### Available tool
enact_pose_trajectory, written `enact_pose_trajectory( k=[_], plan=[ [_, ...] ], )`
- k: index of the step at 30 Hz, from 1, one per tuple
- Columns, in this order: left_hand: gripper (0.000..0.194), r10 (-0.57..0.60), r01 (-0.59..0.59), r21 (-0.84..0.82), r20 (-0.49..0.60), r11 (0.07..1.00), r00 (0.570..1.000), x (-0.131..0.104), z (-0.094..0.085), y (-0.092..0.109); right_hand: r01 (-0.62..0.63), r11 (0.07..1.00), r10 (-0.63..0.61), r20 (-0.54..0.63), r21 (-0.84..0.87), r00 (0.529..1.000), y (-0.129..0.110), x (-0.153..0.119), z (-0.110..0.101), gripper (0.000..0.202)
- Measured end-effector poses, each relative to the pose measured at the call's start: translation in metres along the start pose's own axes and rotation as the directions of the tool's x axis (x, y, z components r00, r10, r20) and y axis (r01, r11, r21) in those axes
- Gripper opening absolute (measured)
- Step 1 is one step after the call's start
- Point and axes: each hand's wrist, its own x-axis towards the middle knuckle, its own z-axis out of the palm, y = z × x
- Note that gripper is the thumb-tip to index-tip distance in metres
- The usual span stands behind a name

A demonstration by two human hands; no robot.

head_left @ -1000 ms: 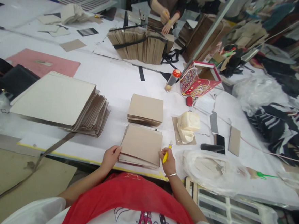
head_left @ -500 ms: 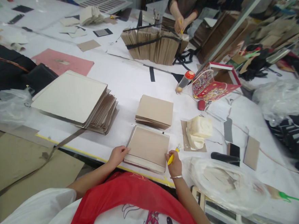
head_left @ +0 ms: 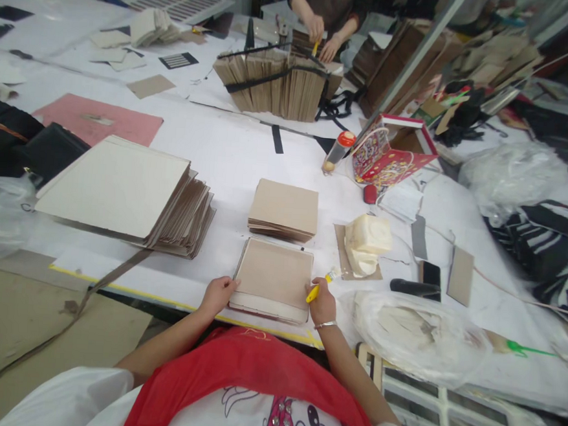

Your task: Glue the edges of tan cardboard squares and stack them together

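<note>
Directly in front of me a tan cardboard panel (head_left: 274, 271) lies on a low pile, a paler strip along its near side. My left hand (head_left: 219, 294) pinches the panel's left edge between thumb and fingers. At the opposite edge, my right hand (head_left: 323, 303) is closed round a small yellow-handled brush (head_left: 313, 293), its fingertips touching the panel. The brush's pale bristles point away to the upper right. Just beyond is a second stack of tan cardboard pieces (head_left: 284, 206). A cut-open whitish tub (head_left: 369, 235) stands on a cardboard scrap to the right.
Large cardboard sheets (head_left: 115, 185) are piled at left. A plastic-wrapped bundle (head_left: 412, 329), a phone (head_left: 429, 275) and a red patterned bag (head_left: 395, 156) lie at right. Across the table, a co-worker's hands (head_left: 320, 37) work over a strapped row of boards (head_left: 278, 86).
The whole view has shifted, so the table's contents appear slightly further left. My hands stay at the panel's two edges, and the brush has tilted more to the right. The co-worker's hands have moved apart.
</note>
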Motion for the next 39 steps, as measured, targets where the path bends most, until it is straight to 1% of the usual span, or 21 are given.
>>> enact_pose_trajectory(
  k=[4, 7, 11, 16, 20, 22, 24, 28, 30, 33, 39],
  plan=[
    [0.041, 0.011, -0.011, 0.036, 0.014, 0.999, 1.000, 0.000, 0.001, -0.002, -0.032, 0.998, 0.033, 0.010, -0.048, 0.999, -0.002, -0.001, 0.000, 0.019],
    [0.043, -0.005, 0.004, 0.042, 0.025, 0.999, 1.000, 0.001, 0.002, -0.003, -0.050, 0.996, 0.051, 0.014, -0.079, 0.999, -0.003, -0.001, -0.001, 0.018],
    [0.043, -0.016, 0.016, 0.019, 0.029, 1.000, 0.999, 0.001, 0.002, -0.002, -0.066, 0.993, 0.068, 0.014, -0.099, 0.998, -0.003, -0.001, -0.001, 0.018],
    [0.042, -0.007, 0.006, 0.039, 0.027, 0.999, 1.000, 0.001, 0.000, -0.001, -0.075, 0.992, 0.078, 0.029, -0.104, 0.997, -0.005, -0.001, -0.002, 0.019],
    [0.043, -0.051, 0.050, 0.021, 0.035, 0.999, 0.998, 0.002, 0.002, 0.000, -0.098, 0.985, 0.103, 0.030, -0.144, 0.994, -0.007, 0.001, -0.003, 0.020],
    [0.043, -0.081, 0.081, 0.006, 0.040, 0.997, 0.996, 0.002, 0.004, 0.000, -0.096, 0.981, 0.103, 0.033, -0.168, 0.994, -0.007, 0.002, -0.003, 0.020],
    [0.042, -0.081, 0.081, 0.011, 0.027, 0.997, 0.996, 0.003, 0.005, 0.000, -0.087, 0.978, 0.097, 0.041, -0.191, 0.994, -0.007, 0.004, -0.003, 0.021],
    [0.039, -0.011, 0.011, 0.046, 0.002, 0.999, 1.000, 0.006, 0.003, -0.001, -0.074, 0.972, 0.086, 0.044, -0.223, 0.995, -0.006, 0.006, -0.002, 0.023],
    [0.037, 0.004, -0.004, 0.059, 0.000, 0.998, 1.000, 0.009, 0.000, -0.002, -0.054, 0.971, 0.065, 0.042, -0.233, 0.997, -0.006, 0.007, -0.001, 0.024],
    [0.035, -0.016, 0.016, 0.072, -0.001, 0.997, 1.000, 0.010, -0.002, -0.003, -0.035, 0.967, 0.049, 0.051, -0.251, 0.997, -0.007, 0.008, -0.002, 0.025],
    [0.035, -0.056, 0.055, 0.062, 0.004, 0.997, 0.998, 0.007, -0.002, 0.001, -0.061, 0.957, 0.081, 0.059, -0.285, 0.995, -0.013, 0.006, -0.006, 0.026]
  ],
)
